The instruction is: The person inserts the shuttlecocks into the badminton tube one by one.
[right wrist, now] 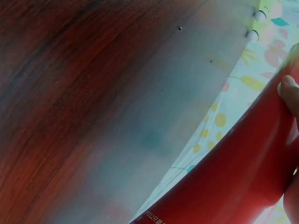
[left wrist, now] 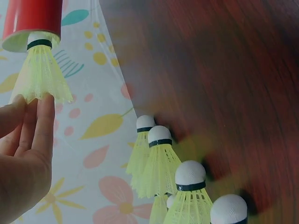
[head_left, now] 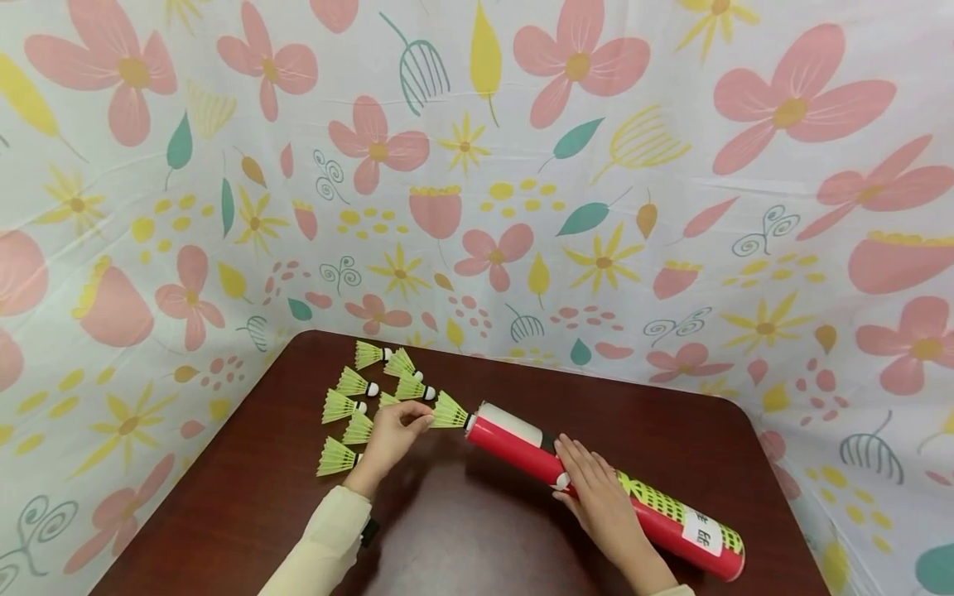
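Note:
My left hand (head_left: pixel 395 432) pinches the skirt edge of a yellow shuttlecock (head_left: pixel 449 411) between thumb and fingers. Its white head sits just inside the mouth of a long red shuttlecock tube (head_left: pixel 514 447), as the left wrist view also shows. Over the middle of that tube lies my right hand (head_left: pixel 599 501), gripping it with the fingers across the top and the thumb (right wrist: pixel 290 93) along the near side. The tube slants from the table's centre down to the right, mouth towards my left hand. Printing and a white label (head_left: pixel 702 531) mark its far right end.
Several more yellow shuttlecocks (head_left: pixel 337 457) lie grouped on the left of the dark brown table (head_left: pixel 238 488), white heads pointing right. My left hand partly covers some of them. A flower-printed cloth (head_left: pixel 477 207) hangs behind and beside the table.

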`<state>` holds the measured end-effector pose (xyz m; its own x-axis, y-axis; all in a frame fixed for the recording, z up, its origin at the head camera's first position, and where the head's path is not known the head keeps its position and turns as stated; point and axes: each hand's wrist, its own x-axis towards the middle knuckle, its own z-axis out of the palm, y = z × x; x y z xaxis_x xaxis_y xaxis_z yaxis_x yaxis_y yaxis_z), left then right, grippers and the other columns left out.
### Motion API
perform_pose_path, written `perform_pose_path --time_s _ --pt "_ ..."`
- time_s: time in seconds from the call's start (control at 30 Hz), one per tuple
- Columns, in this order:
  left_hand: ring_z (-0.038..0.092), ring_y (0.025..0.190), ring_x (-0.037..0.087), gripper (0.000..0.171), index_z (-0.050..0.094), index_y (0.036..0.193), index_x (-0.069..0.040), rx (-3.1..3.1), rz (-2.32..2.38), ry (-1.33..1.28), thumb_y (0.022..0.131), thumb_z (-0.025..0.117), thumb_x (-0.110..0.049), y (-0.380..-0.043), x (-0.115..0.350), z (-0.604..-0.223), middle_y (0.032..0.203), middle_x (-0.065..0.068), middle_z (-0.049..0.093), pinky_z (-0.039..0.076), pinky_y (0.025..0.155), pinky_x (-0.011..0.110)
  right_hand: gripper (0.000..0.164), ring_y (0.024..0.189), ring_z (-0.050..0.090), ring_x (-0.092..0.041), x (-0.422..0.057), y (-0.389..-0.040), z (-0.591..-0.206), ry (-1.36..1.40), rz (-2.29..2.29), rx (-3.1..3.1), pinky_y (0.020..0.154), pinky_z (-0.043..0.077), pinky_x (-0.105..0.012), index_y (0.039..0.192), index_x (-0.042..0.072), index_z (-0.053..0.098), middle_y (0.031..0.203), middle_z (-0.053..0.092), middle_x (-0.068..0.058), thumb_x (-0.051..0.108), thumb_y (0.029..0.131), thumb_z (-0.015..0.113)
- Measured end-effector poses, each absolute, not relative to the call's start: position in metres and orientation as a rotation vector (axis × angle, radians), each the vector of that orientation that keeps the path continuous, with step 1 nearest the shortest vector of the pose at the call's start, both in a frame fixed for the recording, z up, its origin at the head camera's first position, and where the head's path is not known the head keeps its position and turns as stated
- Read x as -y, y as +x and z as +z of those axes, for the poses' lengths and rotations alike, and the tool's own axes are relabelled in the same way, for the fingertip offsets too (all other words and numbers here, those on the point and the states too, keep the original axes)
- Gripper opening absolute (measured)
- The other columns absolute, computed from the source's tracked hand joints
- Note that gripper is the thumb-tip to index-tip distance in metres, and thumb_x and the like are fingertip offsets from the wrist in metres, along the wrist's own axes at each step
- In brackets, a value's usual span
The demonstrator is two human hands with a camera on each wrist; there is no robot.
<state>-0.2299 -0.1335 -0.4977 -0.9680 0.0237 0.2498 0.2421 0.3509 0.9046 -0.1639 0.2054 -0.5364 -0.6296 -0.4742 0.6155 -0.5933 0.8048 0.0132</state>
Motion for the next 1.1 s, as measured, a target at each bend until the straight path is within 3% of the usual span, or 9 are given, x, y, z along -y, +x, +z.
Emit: perform_pose_path --time_s 0.13,0.4,0.67,0.8,1.1 --pt "0.061 0.066 0.012 0.013 0.072 0.085 0.002 2.381 -1.653 -0.309 0.085 0.074 -0.012 -0.231 0.128 -0.497 0.078 0.005 0.071 0.048 0.059 0.023 0.072 0.126 0.050 -0.030 -0.203 -0.166 -0.536 0.801 0.277 2.355 0.116 0.014 -0.028 0.142 0.003 0.046 0.143 0.048 -0.013 0.057 0.100 0.021" --pt "0.064 0.067 0.012 0.011 0.073 0.085 -0.001 2.404 -1.687 -0.421 0.085 0.074 -0.012 -0.233 0.117 -0.497 0.076 0.006 0.070 0.050 0.060 0.023 0.067 0.127 0.048 -0.029 -0.202 -0.168 -0.534 0.826 0.296 2.341 0.113 0.025 -0.034 0.141 0.002 0.046 0.143 0.047 -0.014 0.053 0.101 0.031" --pt "0.064 0.069 0.017 0.010 0.072 0.086 0.000 2.445 -1.694 -0.525 0.085 0.073 -0.010 -0.234 0.113 -0.498 0.076 0.004 0.069 0.051 0.061 0.023 0.071 0.128 0.047 -0.028 -0.202 -0.169 -0.534 0.822 0.271 2.359 0.115 0.019 -0.030 0.142 0.002 0.046 0.144 0.047 -0.013 0.056 0.101 0.023" --pt "0.064 0.070 0.016 0.009 0.072 0.086 -0.001 2.472 -1.648 -0.613 0.086 0.071 -0.010 -0.234 0.113 -0.498 0.078 0.004 0.070 0.051 0.062 0.025 0.072 0.127 0.048 -0.028 -0.201 -0.169 -0.535 0.828 0.281 2.348 0.114 0.022 -0.031 0.142 0.003 0.045 0.144 0.047 -0.012 0.056 0.100 0.023" --pt "0.062 0.073 0.014 0.003 0.072 0.088 -0.004 2.498 -1.575 -0.691 0.086 0.069 -0.005 -0.233 0.113 -0.494 0.082 0.004 0.070 0.052 0.066 0.027 0.071 0.127 0.048 -0.029 -0.200 -0.169 -0.534 0.849 0.296 2.341 0.116 0.015 -0.028 0.143 0.003 0.044 0.144 0.046 -0.013 0.056 0.100 0.023"
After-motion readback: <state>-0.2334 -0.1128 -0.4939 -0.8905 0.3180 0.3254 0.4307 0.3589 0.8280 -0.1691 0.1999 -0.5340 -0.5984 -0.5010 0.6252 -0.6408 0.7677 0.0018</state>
